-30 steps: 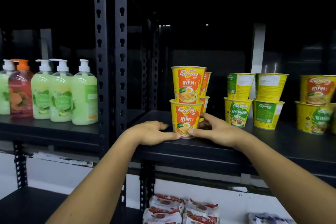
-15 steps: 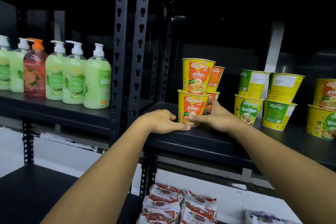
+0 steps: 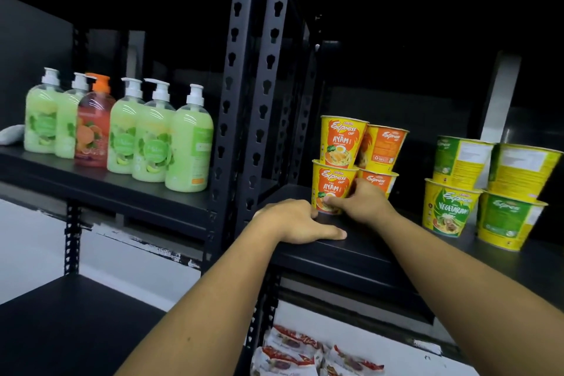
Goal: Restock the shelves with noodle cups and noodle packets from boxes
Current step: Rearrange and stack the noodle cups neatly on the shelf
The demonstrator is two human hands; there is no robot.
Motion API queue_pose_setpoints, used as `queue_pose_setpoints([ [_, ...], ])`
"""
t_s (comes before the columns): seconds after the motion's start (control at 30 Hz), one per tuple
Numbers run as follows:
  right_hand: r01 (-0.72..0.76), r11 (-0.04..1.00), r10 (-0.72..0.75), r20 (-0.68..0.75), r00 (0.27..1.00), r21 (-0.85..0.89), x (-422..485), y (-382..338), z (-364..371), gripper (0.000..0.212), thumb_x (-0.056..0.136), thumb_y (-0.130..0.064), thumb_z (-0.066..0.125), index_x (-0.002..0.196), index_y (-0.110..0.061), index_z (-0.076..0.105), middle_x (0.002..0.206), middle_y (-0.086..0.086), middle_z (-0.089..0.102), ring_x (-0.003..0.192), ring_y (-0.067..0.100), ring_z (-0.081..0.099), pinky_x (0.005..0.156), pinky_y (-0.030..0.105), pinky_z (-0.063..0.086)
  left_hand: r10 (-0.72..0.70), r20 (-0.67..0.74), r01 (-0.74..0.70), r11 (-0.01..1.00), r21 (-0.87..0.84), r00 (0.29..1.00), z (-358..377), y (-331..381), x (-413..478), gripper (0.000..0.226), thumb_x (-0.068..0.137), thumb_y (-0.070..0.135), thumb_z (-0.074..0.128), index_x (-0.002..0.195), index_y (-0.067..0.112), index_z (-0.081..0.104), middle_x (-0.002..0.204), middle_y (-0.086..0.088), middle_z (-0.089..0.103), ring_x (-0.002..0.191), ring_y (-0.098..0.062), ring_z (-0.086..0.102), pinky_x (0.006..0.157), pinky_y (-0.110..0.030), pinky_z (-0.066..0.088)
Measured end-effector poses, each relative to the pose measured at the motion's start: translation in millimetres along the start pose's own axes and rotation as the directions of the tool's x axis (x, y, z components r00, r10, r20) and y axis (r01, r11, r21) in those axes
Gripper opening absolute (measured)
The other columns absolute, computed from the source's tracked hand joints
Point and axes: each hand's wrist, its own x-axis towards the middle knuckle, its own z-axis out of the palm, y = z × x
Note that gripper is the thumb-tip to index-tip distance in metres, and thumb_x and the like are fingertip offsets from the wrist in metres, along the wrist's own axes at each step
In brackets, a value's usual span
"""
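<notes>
Black shelf point(image 3: 366, 253) bears stacked Ayam cups point(image 3: 341, 140); right hand point(image 3: 363, 203) curls its fingers round the lower front cup point(image 3: 331, 183), left hand point(image 3: 300, 223) rests flat, fingers together.

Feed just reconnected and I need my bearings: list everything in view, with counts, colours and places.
Ayam noodle cups: four, orange and yellow, two stacks of two at the left end of the right shelf.
Vegetarian noodle cups: four, yellow and green, two stacks of two further right.
Soap bottles: six, five green and one orange-red, left shelf.
Noodle packets: several, red and white, below the right shelf; count unclear.
Left grip: one bare hand, rests on the right shelf's front edge beside the Ayam cups.
Right grip: one bare hand, holds the bottom front Ayam cup.
</notes>
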Motion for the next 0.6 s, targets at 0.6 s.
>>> queue_pose_setpoints([
  [0.6, -0.084, 0.980, 0.078, -0.044, 0.996, -0.180, 20, -19, 15, 0.061, 0.081, -0.054, 0.080, 0.121, -0.013, 0.062, 0.117, 0.007, 0.070, 0.107, 0.027, 0.066, 0.088, 0.041, 0.054, -0.009, 0.018, 0.009, 1.000, 0.009, 1.000, -2, 1, 0, 0.110, 0.066, 0.098, 0.049, 0.152, 0.030, 0.047, 0.154, 0.000, 0.049, 0.136, -0.025, 0.050, 0.107, -0.050, 0.046],
])
